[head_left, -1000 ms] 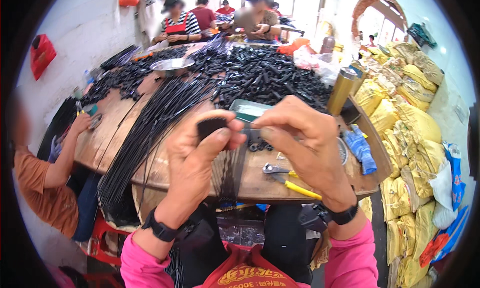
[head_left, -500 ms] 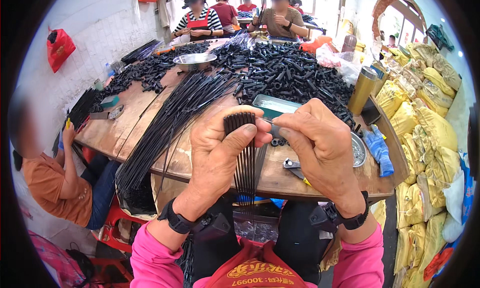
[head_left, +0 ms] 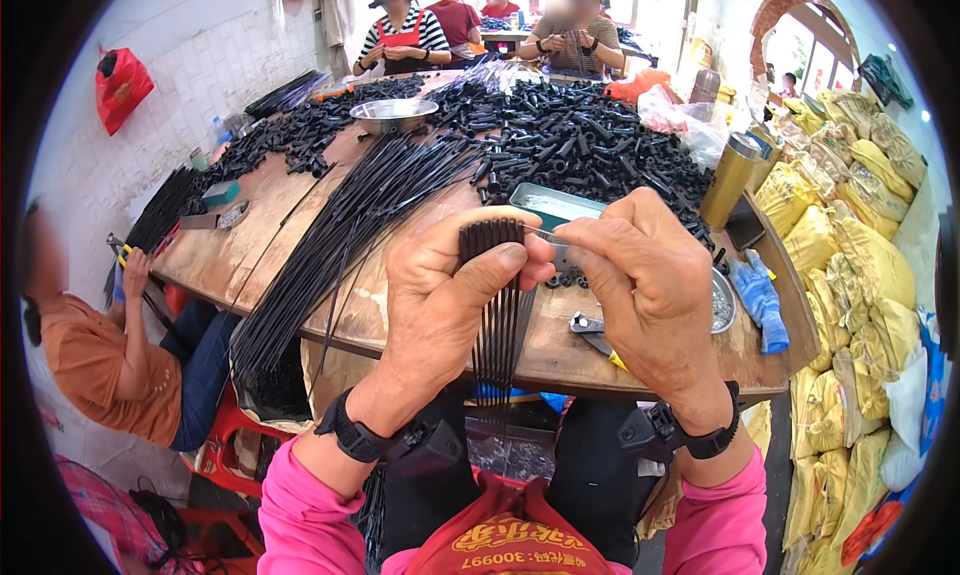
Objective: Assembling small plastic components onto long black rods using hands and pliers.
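Observation:
My left hand [head_left: 440,310] grips a flat row of several thin black rods [head_left: 497,305], held upright above the near edge of the wooden table [head_left: 230,245]; their tops stick out above my thumb. My right hand [head_left: 645,280] pinches a thin silvery rod [head_left: 541,235] between thumb and forefinger, its tip meeting the top right of the row. Both wrists wear black bands.
A long bundle of black rods [head_left: 350,225] lies across the table's left. A heap of short black tubes [head_left: 570,140] covers the far side, with a metal bowl [head_left: 393,114], a grey tray [head_left: 555,204], pliers [head_left: 595,332] and a flask [head_left: 728,180]. Other people sit left and far. Yellow sacks [head_left: 860,245] are stacked right.
Both hands have risen slightly and stayed together. The row of rods now stands straighter, and my right fingers have shifted to its top right.

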{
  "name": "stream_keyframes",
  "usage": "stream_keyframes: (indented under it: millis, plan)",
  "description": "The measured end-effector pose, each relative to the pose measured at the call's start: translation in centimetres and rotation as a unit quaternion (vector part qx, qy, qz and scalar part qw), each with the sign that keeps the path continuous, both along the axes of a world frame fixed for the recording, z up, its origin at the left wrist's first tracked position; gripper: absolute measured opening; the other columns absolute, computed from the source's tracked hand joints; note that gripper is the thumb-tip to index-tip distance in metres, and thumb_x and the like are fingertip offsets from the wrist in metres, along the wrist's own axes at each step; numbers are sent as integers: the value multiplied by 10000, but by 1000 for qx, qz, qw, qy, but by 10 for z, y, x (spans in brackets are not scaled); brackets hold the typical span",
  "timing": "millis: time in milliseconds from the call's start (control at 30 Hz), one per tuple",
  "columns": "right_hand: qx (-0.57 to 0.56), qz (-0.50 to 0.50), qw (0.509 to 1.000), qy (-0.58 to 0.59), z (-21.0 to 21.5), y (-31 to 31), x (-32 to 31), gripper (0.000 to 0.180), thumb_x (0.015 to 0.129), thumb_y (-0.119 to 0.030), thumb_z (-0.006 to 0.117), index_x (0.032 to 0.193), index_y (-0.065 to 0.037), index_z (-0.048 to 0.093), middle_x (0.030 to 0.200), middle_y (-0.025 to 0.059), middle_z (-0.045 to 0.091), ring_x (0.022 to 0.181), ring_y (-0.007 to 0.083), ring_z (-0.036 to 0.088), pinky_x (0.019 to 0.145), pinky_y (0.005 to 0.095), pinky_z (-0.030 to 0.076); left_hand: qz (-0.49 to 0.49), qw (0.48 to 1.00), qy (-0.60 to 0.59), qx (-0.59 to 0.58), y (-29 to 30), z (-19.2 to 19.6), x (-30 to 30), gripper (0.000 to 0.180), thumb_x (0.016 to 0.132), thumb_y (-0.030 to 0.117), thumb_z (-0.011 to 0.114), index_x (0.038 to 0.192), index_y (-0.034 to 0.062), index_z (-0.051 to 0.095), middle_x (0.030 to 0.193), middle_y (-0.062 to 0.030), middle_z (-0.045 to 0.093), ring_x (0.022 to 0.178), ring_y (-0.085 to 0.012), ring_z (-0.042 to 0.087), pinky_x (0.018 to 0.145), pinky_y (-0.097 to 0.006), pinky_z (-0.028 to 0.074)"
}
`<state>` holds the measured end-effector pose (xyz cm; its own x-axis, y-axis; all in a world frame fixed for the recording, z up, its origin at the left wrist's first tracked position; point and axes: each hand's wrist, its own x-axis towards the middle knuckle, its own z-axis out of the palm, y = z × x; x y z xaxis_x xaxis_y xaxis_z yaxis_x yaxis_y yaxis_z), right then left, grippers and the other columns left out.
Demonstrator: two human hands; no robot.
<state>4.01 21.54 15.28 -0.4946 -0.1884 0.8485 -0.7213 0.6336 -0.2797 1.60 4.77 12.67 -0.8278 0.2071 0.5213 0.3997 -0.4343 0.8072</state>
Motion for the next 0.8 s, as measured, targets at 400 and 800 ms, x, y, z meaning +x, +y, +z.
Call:
stream_keyframes:
  millis: [400, 800]
  plan:
    - [-5, 22, 999, 40, 11, 1, 1, 135, 687, 10, 695, 817, -10, 661, 705, 81, 524, 636, 191, 542, 541, 281, 412, -49, 997, -44, -39, -10, 8, 3, 192, 865, 19, 570, 1032, -59, 624, 931, -133, 674, 842, -191, 662, 782, -291, 535]
    - [122, -15, 990, 74, 23, 4, 9, 130, 700, 8, 690, 823, -11, 654, 685, 65, 520, 597, 194, 479, 513, 300, 374, -37, 995, -48, -83, -12, 12, 4, 217, 815, 64, 648, 989, -63, 628, 907, -175, 672, 819, -255, 675, 795, -364, 550]
